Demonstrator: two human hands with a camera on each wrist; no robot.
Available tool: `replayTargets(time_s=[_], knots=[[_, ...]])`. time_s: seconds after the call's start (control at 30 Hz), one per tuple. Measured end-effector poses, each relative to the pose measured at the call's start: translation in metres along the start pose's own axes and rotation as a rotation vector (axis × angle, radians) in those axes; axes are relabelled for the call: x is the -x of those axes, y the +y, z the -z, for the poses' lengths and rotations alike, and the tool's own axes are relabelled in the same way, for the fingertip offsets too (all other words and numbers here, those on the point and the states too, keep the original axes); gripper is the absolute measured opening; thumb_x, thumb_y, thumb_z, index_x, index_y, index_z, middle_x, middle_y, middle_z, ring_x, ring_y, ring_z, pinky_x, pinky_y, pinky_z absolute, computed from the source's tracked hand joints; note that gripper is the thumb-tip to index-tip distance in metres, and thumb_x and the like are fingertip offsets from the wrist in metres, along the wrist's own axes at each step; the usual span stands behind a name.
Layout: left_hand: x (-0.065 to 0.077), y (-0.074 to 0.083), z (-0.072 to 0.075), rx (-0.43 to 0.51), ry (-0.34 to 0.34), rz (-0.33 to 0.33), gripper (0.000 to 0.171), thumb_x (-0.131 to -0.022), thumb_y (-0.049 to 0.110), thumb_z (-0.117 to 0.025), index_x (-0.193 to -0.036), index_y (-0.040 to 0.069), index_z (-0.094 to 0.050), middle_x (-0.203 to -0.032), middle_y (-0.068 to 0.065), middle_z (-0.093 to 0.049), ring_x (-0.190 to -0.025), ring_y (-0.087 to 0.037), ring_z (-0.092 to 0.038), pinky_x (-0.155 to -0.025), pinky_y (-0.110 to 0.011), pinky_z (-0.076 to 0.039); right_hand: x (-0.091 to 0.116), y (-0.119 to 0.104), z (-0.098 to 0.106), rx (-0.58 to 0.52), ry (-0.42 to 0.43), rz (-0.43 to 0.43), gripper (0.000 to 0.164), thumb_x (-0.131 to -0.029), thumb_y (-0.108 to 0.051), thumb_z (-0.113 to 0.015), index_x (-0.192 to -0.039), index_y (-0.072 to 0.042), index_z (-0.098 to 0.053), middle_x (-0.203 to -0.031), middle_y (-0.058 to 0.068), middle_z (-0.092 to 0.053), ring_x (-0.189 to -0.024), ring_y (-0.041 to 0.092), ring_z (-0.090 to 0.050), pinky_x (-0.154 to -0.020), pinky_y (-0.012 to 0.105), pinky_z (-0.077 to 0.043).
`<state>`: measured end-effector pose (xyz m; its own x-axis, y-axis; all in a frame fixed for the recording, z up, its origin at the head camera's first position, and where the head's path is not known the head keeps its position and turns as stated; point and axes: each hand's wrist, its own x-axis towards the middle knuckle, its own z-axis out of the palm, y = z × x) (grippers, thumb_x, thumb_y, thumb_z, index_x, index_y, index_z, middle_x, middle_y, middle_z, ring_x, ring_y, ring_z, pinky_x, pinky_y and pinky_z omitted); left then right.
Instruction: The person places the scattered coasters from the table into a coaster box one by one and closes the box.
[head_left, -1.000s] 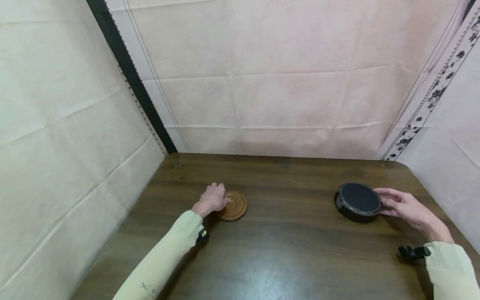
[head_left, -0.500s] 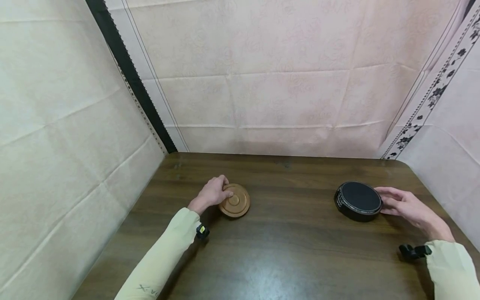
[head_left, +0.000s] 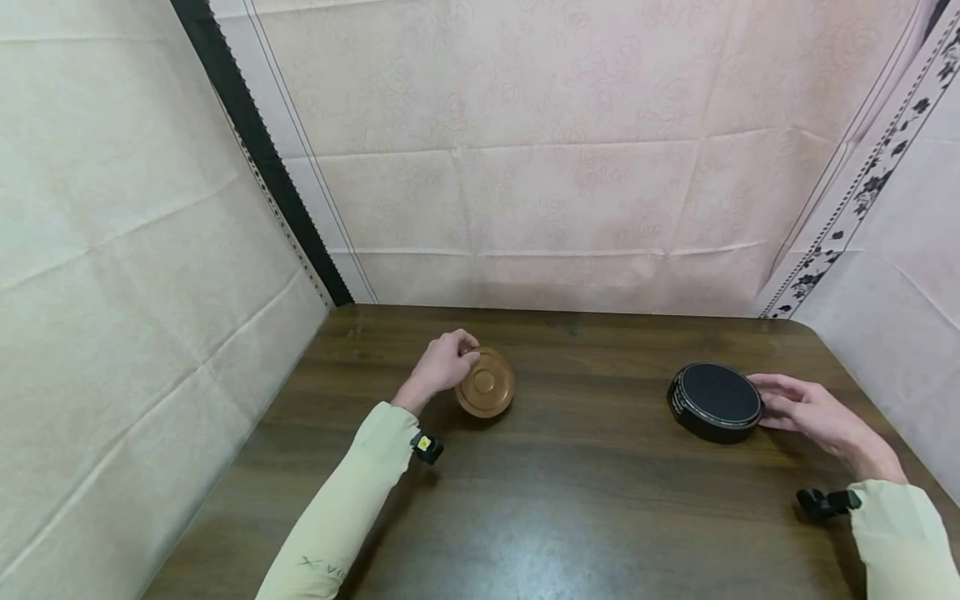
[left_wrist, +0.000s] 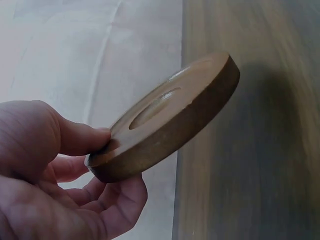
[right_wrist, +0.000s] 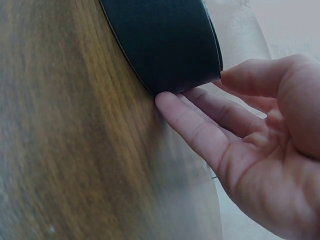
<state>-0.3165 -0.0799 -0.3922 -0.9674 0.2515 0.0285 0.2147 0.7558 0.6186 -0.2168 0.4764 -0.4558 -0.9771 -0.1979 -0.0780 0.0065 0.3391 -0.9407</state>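
My left hand (head_left: 442, 360) pinches a round wooden coaster (head_left: 486, 383) by its edge, thumb over the face and fingers beneath. In the left wrist view the wooden coaster (left_wrist: 172, 115) is tilted, with a shallow round recess in its middle and its shadow on the table. On the table at the right stands a low, round black holder (head_left: 716, 400) with pale stitching and layered edges like stacked coasters. My right hand (head_left: 813, 417) is at its right side. In the right wrist view, nearly straight fingertips lie along the black wall (right_wrist: 165, 45) and the thumb tip is at its rim.
The brown wood-grain table (head_left: 570, 500) has a back edge against a pale cloth wall (head_left: 570, 167). More cloth hangs close on the left (head_left: 150, 333) and the right. A black camera band (head_left: 825, 504) sits by the right wrist.
My left hand has raised the wooden coaster from the table, tilted it, and carried it slightly to the right and away from me. The right hand and black holder have stayed in place.
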Motion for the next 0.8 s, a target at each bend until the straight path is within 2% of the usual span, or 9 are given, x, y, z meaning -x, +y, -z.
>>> replayTargets(time_s=[0.3,0.53,0.8], knots=[[-0.009,0.022,-0.012,0.088,0.011,-0.036,0.021,-0.098,0.019,-0.058,-0.117,0.011,-0.062,-0.099,-0.006,-0.062,-0.087,-0.020,-0.057,-0.073,-0.032,-0.048,0.000,-0.001,0.000,-0.001,0.005,-0.021,0.047,-0.102,-0.016,-0.052,-0.143,0.003,-0.037,-0.111,-0.027,-0.063,-0.098,0.001,-0.067,-0.081,0.033,-0.059],[-0.019,0.043,-0.025,0.233,0.034,-0.042,0.021,-0.098,0.016,-0.058,-0.117,0.011,-0.062,-0.100,-0.007,-0.059,-0.090,-0.021,-0.054,-0.073,-0.030,-0.045,0.000,-0.001,0.000,-0.009,0.011,-0.005,0.047,-0.102,-0.015,-0.053,-0.142,0.004,-0.036,-0.112,-0.026,-0.064,-0.098,0.002,-0.067,-0.080,0.032,-0.059],[-0.031,0.069,-0.046,0.398,-0.013,-0.037,0.023,-0.099,0.015,-0.057,-0.121,0.010,-0.060,-0.100,-0.009,-0.058,-0.085,-0.018,-0.054,-0.064,-0.026,-0.045,-0.001,0.000,-0.001,-0.003,0.019,-0.020,0.048,-0.102,-0.017,-0.053,-0.142,0.004,-0.036,-0.110,-0.027,-0.063,-0.098,0.001,-0.067,-0.081,0.032,-0.059]])
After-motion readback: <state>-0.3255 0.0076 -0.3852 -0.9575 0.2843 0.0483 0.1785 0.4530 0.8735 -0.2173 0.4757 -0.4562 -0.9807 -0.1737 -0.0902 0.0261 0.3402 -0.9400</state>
